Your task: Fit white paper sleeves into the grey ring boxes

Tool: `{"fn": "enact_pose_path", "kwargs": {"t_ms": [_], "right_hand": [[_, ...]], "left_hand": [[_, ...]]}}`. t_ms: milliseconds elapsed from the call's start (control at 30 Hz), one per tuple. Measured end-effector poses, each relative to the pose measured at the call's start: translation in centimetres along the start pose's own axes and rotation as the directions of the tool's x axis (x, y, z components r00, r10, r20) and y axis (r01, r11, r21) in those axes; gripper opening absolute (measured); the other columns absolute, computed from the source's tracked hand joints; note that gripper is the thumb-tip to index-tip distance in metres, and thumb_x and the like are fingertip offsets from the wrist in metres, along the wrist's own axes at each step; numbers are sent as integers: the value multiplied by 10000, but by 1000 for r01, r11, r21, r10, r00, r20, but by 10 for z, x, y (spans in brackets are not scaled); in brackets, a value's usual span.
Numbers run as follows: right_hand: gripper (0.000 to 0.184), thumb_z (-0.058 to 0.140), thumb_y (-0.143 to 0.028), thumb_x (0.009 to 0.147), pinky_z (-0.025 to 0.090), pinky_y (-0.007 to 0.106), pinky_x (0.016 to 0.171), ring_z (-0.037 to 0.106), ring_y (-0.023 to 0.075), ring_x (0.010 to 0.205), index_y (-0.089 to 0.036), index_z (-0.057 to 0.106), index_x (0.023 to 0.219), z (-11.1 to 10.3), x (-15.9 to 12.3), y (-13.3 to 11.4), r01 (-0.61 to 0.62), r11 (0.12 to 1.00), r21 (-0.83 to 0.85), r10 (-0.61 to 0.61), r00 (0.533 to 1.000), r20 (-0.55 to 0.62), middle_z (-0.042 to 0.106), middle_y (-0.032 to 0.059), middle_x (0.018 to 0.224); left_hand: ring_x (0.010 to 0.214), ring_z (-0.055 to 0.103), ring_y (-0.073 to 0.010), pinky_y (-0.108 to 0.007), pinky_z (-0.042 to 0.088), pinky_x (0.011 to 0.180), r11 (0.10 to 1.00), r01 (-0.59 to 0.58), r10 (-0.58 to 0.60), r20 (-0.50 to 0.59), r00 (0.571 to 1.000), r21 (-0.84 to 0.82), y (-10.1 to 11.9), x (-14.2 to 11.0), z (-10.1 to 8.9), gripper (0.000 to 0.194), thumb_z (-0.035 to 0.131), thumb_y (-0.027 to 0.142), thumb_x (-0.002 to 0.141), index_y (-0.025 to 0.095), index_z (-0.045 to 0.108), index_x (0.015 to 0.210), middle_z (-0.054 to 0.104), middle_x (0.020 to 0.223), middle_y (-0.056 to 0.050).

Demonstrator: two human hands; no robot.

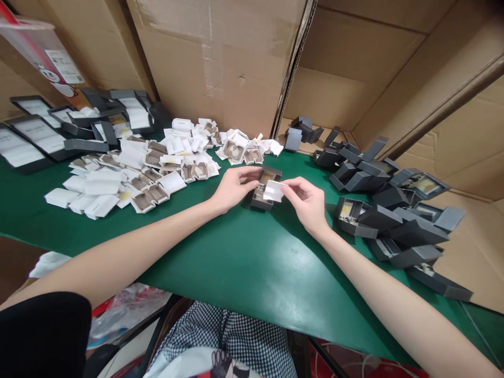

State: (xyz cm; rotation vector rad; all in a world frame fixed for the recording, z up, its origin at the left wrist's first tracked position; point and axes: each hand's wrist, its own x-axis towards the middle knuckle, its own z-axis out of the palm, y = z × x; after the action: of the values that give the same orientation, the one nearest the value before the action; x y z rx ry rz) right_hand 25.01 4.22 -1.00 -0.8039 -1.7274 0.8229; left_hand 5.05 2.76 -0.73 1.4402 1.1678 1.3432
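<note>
My left hand (236,188) grips the left side of a small dark hinged box (263,202), which stands opened on the green table. Between the thumb and fingers of my right hand (306,202) is a small white folded card insert (274,191), held over the box. The card covers part of the box's inside, so what lies in there is only partly visible. To the left spreads a pile of white and grey folded card inserts (98,181). On the right lie several dark hinged boxes (413,228), many with lids up.
More dark boxes with white linings (35,134) stand at the back left, near a plastic drink cup (47,52) with a red straw. Large cardboard boxes (220,63) wall the back and right of the green table (220,262). My lap is below its front edge.
</note>
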Motion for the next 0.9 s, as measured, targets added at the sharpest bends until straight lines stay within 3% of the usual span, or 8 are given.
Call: {"fn": "enact_pose_path", "kwargs": {"t_ms": [200, 400, 633, 900], "right_hand": [[106, 664, -307, 820, 456, 281, 619, 557, 134, 658, -208, 697, 826, 1, -1, -2, -50, 997, -64, 49, 999, -21, 662, 8, 776], [126, 686, -317, 798, 484, 269, 565, 578, 120, 576, -195, 668, 825, 3, -3, -4, -105, 994, 36, 106, 994, -8, 667, 2, 729], [101, 692, -286, 796, 485, 267, 597, 578, 120, 629, -197, 665, 833, 3, -3, -7, -30, 999, -43, 32, 999, 25, 681, 11, 767], [137, 698, -310, 788, 453, 246, 511, 551, 97, 536, -199, 616, 793, 3, -3, -5, -155, 979, 131, 155, 988, 12, 651, -16, 710]], "left_hand": [[1058, 664, -251, -424, 501, 993, 999, -32, 30, 69, 997, 34, 0, 0, 1, 397, 693, 190, 725, 132, 678, 1118, 709, 1132, -98], [955, 686, -207, -397, 525, 955, 997, -57, 51, 94, 994, 60, 2, 1, 1, 356, 697, 170, 706, 138, 681, 1060, 727, 1051, -72], [926, 685, -195, -388, 526, 939, 998, -66, 64, 101, 993, 19, 0, 2, 1, 334, 695, 151, 685, 133, 683, 1019, 723, 1022, -72], [882, 673, -177, -357, 533, 895, 999, -49, 48, 104, 993, 7, 1, 1, 1, 325, 722, 153, 654, 130, 676, 975, 713, 967, -60]]}}
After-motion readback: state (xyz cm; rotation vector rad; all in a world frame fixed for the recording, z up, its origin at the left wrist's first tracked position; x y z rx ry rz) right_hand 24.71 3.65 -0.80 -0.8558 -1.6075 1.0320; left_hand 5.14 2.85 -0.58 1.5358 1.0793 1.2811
